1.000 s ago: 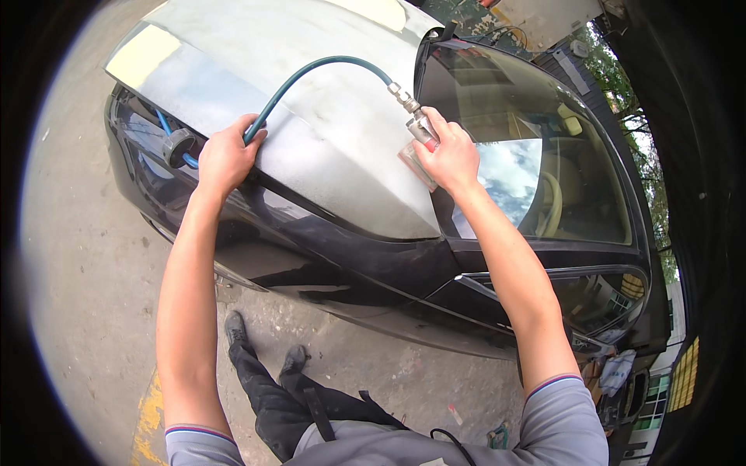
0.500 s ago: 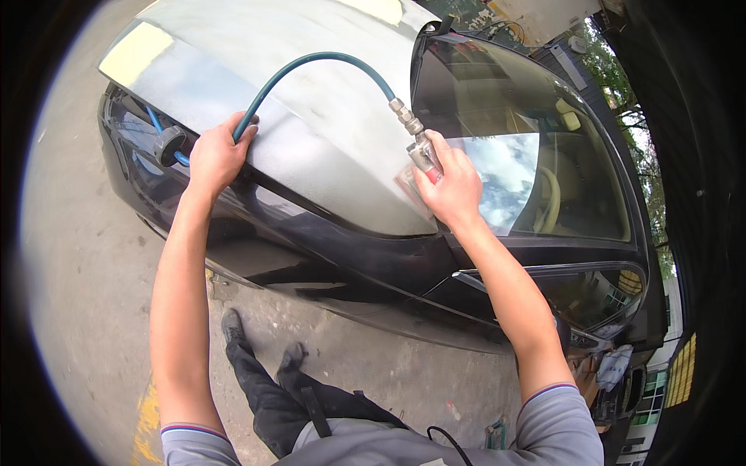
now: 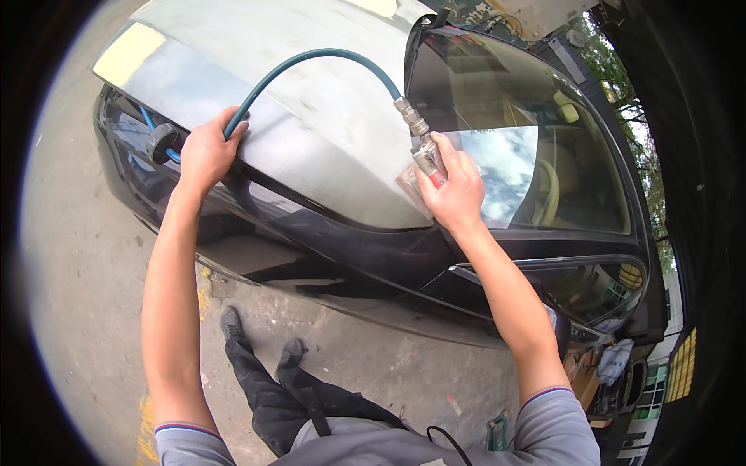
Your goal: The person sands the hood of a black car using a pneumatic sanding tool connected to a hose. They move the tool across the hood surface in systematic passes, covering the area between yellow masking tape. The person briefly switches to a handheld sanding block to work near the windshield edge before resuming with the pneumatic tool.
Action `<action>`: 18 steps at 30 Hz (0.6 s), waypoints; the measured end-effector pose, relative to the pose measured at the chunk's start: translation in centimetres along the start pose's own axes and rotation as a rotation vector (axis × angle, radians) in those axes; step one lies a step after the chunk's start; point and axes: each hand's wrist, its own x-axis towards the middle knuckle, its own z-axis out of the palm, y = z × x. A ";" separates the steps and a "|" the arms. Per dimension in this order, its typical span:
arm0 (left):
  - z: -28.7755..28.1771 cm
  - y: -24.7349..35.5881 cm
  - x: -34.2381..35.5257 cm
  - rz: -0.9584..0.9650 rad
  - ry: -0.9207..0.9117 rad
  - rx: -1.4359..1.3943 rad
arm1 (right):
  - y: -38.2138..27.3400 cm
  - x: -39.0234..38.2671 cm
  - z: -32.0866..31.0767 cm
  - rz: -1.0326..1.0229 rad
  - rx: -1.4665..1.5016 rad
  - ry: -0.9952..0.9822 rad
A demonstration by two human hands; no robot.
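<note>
My left hand (image 3: 208,155) is closed round a teal air hose (image 3: 326,52) at the long edge of a sanded grey-white car bonnet (image 3: 311,147) with pale yellow patches. The hose arches up and over to metal couplings on a pneumatic sander (image 3: 426,161). My right hand (image 3: 454,186) grips the sander's body; its rectangular pad sits on the bonnet's rear corner beside the windscreen, partly hidden by my hand. A round dark item (image 3: 162,143) on a brighter blue stretch of hose hangs left of my left hand over the glossy black front.
The windscreen (image 3: 575,179), side window (image 3: 590,289) and black body (image 3: 334,268) curve round to the right. Below are concrete floor (image 3: 101,256) with worn yellow paint, my legs and shoes. Stacked items (image 3: 590,373) lie behind the car at lower right; trees and a building show beyond.
My right hand and the sander have moved slightly down the bonnet's corner. My left hand and hose appear farther left, as does the car, with the view shifting slightly.
</note>
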 end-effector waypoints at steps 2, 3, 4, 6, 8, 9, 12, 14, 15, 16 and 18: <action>0.3 0.2 0.1 0.001 0.016 0.012 | 0.5 0.2 -0.2 0.047 -0.020 -0.017; 0.4 0.2 0.1 0.001 0.024 0.019 | 0.7 0.2 -0.4 0.071 -0.030 -0.026; 0.4 0.3 0.0 0.018 0.030 0.016 | 0.7 0.0 -0.4 0.038 -0.015 -0.018; 0.2 0.3 0.1 -0.005 0.011 0.021 | 0.8 -0.5 -0.7 -0.026 0.013 -0.002; 0.3 0.3 0.2 0.007 0.020 0.020 | 0.7 -0.5 -0.9 0.004 -0.006 -0.019; 0.7 -0.3 0.2 0.028 0.039 0.017 | 0.6 -0.5 -1.0 0.019 -0.015 -0.028; 0.6 -0.2 0.2 0.022 0.040 0.014 | 0.6 -1.0 -1.3 0.006 -0.005 -0.025; 0.6 0.0 0.2 0.025 0.038 0.015 | 0.6 -1.1 -1.3 0.025 0.002 -0.016; 0.7 -0.2 0.1 0.038 0.046 0.014 | 0.6 -1.2 -1.3 0.034 0.006 -0.011; 0.7 -0.3 0.1 0.049 0.055 0.015 | 0.7 -1.2 -1.3 0.030 0.004 -0.007; 0.7 -0.3 0.1 0.039 0.048 0.016 | 0.8 -1.3 -1.3 0.021 0.001 0.002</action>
